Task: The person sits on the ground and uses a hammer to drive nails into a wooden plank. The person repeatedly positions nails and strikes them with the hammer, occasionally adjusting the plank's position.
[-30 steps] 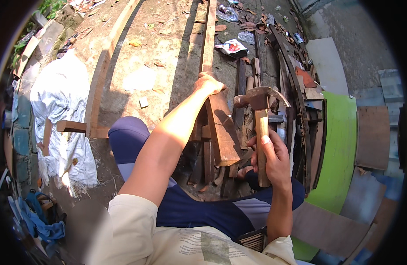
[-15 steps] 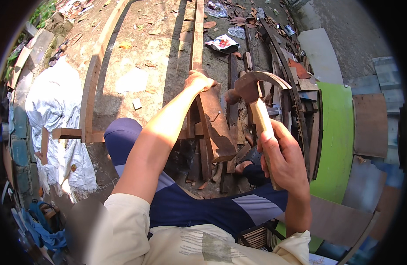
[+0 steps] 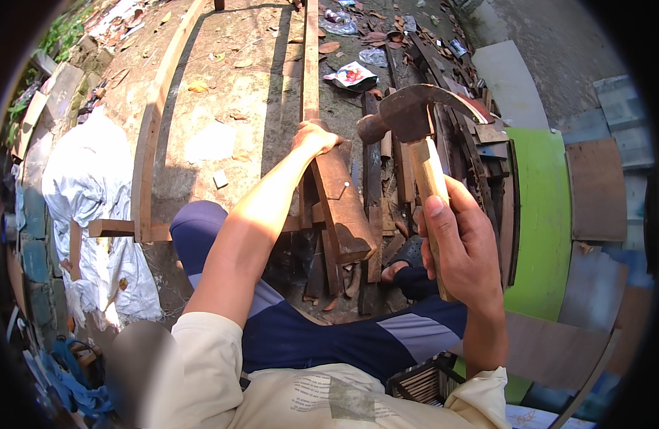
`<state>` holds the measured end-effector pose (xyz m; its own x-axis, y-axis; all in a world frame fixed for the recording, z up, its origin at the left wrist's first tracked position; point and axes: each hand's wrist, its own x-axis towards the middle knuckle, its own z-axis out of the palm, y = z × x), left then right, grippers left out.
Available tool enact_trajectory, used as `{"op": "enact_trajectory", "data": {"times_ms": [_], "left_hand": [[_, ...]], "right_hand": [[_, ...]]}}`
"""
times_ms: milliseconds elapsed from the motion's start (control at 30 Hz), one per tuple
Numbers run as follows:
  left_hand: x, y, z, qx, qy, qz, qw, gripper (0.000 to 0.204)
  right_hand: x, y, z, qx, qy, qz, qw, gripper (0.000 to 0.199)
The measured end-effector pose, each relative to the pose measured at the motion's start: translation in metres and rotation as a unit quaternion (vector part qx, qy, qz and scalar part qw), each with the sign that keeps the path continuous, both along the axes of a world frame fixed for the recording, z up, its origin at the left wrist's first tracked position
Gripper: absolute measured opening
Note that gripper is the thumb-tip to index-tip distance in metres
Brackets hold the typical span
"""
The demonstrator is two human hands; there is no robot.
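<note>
My right hand (image 3: 462,243) is wrapped round the pale wooden handle of a claw hammer (image 3: 407,113), thumb along the handle. The dark hammer head hangs in the air to the right of a short brown wooden board (image 3: 342,222), apart from it. A nail (image 3: 345,187) stands partly driven in that board, its head well above the wood. My left hand (image 3: 317,138) grips the far end of the board, where it meets a long wooden rail (image 3: 311,64). Fingers on the board's far side are partly hidden.
Another long rail (image 3: 152,121) runs along the left, joined to a crosspiece (image 3: 112,228). A white sack (image 3: 93,193) lies at far left. Scrap wood (image 3: 372,157) is strewn beyond the board. A green panel (image 3: 537,214) leans at right, and a printed plastic packet (image 3: 351,76) lies farther off.
The hammer has risen and its head has swung up, away from the board. My left hand keeps its grip on the board, and the nail still stands in it.
</note>
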<state>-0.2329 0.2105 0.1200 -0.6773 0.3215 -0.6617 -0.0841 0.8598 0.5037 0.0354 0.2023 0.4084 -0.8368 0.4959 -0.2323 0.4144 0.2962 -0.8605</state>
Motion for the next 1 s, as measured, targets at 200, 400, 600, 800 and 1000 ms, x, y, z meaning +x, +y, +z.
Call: {"op": "enact_trajectory", "data": {"times_ms": [200, 400, 600, 800, 1000], "left_hand": [[0.003, 0.004, 0.009, -0.004, -0.010, -0.005, 1.000, 0.132], [-0.002, 0.000, -0.004, -0.008, 0.015, 0.023, 1.000, 0.105], [0.003, 0.003, 0.005, 0.012, 0.004, -0.003, 1.000, 0.128], [-0.007, 0.004, -0.004, -0.053, 0.013, 0.004, 0.998, 0.120], [0.008, -0.003, 0.023, 0.008, 0.020, 0.000, 1.000, 0.117]], "right_hand": [[0.008, 0.000, -0.022, 0.160, -0.108, 0.112, 0.975, 0.037], [-0.003, 0.001, 0.007, 0.023, -0.094, 0.002, 0.995, 0.039], [0.005, 0.008, -0.021, 0.124, -0.096, 0.092, 0.983, 0.031], [-0.013, 0.009, 0.016, -0.001, -0.065, 0.002, 0.998, 0.036], [-0.004, 0.009, -0.012, 0.105, 0.010, -0.014, 0.994, 0.038]]}}
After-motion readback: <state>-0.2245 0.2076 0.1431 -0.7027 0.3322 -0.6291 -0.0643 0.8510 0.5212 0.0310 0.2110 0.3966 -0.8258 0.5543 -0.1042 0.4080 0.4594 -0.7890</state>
